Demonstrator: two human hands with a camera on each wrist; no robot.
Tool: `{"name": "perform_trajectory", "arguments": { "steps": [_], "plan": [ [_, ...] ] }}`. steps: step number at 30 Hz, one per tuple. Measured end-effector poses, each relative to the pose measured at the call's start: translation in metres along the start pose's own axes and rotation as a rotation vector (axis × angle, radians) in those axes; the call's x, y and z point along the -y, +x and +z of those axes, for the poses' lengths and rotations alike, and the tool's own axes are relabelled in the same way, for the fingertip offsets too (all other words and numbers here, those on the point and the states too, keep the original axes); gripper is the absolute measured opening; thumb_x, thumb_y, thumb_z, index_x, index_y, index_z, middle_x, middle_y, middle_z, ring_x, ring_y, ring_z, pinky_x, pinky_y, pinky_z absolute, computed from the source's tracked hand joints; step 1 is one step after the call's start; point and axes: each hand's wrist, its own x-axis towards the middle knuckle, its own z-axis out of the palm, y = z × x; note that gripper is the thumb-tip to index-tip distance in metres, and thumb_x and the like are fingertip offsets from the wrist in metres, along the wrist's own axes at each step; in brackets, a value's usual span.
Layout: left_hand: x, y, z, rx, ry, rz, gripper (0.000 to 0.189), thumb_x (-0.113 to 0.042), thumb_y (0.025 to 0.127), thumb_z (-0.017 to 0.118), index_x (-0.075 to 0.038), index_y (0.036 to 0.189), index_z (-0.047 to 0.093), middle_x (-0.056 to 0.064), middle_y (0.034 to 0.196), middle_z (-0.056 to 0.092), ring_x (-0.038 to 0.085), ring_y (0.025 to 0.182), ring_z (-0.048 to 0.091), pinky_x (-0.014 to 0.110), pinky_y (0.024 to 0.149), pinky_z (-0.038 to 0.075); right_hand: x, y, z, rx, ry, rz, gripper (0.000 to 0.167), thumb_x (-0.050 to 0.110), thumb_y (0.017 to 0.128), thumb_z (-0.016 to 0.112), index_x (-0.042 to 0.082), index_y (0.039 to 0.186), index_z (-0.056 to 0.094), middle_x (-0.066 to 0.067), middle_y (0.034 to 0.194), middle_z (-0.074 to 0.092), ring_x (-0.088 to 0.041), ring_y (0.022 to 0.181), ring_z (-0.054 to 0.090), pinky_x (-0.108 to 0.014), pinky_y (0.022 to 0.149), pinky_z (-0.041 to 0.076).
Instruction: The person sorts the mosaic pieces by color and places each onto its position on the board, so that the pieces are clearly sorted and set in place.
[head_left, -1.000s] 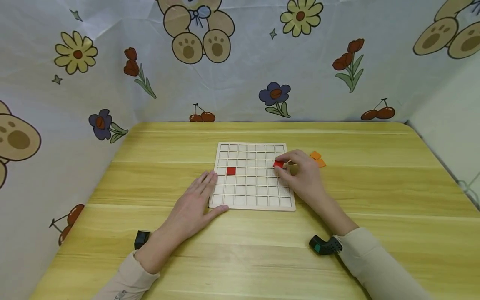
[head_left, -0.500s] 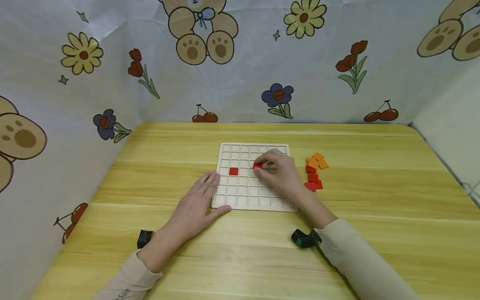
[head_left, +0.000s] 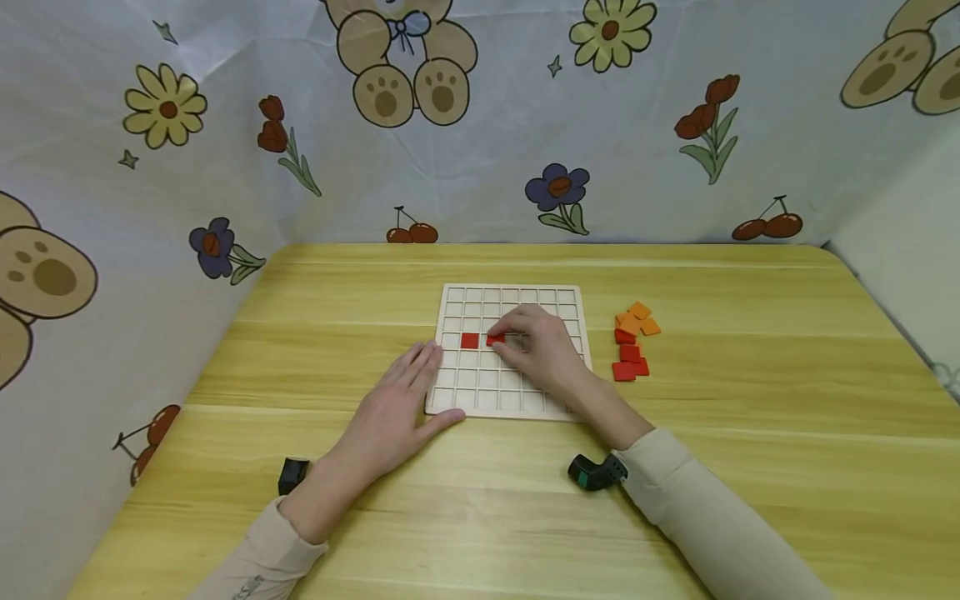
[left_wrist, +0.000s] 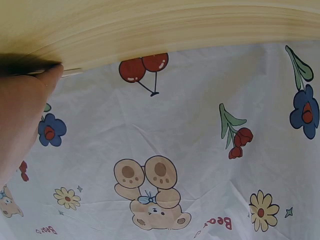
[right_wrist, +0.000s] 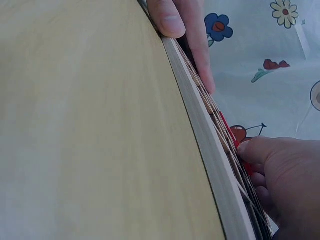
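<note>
Board (head_left: 487, 379) with square cells lies flat on the wood-grain desk (head_left: 450, 517). One seated red tile (head_left: 469, 341) occupies the second column from the left, in the middle row. The hands are apart from each other.

Left hand (head_left: 390, 421): fingers extended, fingertips touching the left edge of the board; thumb straight, its tip at the near left corner.

Right hand (head_left: 546, 350): thumb and fingers pinch a held red tile (head_left: 495, 340) at the third column of the same row, just right of the seated red tile. Whether the held red tile is inside its cell cannot be determined.

Loose red tiles (head_left: 630, 354) lie on the desk to the right of the board, some overlapping. Orange tiles (head_left: 639, 310) overlap at the far end of this group. A black device is located at each wrist, beside light sleeves (head_left: 690, 487). Patterned cloth (head_left: 480, 183) hangs behind the desk.
</note>
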Motion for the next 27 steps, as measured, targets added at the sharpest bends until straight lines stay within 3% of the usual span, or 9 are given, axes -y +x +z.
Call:
{"name": "perform_trajectory", "arguments": {
  "steps": [19, 27],
  "plan": [
    [0.003, 0.002, -0.002, -0.004, 0.01, 0.009, 0.095, -0.069, 0.102, 0.052, -0.006, 0.167, 0.024, 0.01, 0.174, 0.025, 0.029, 0.163, 0.021, 0.048, 0.132, 0.025, 0.003, -0.005, -0.003, 0.091, -0.144, -0.173, 0.026, 0.011, 0.099, 0.073, 0.011, 0.124, 0.08, -0.002, 0.126, 0.077, -0.023, 0.117, 0.061, -0.041, 0.103, 0.054],
    [0.001, 0.001, -0.001, -0.004, 0.009, 0.011, 0.095, -0.068, 0.102, 0.053, -0.005, 0.167, 0.026, 0.011, 0.174, 0.026, 0.03, 0.162, 0.022, 0.048, 0.132, 0.025, 0.0, -0.013, -0.002, 0.041, -0.11, -0.16, 0.03, 0.01, 0.098, 0.072, 0.009, 0.128, 0.077, -0.005, 0.129, 0.075, -0.023, 0.119, 0.062, -0.042, 0.104, 0.055]
  ]
}}
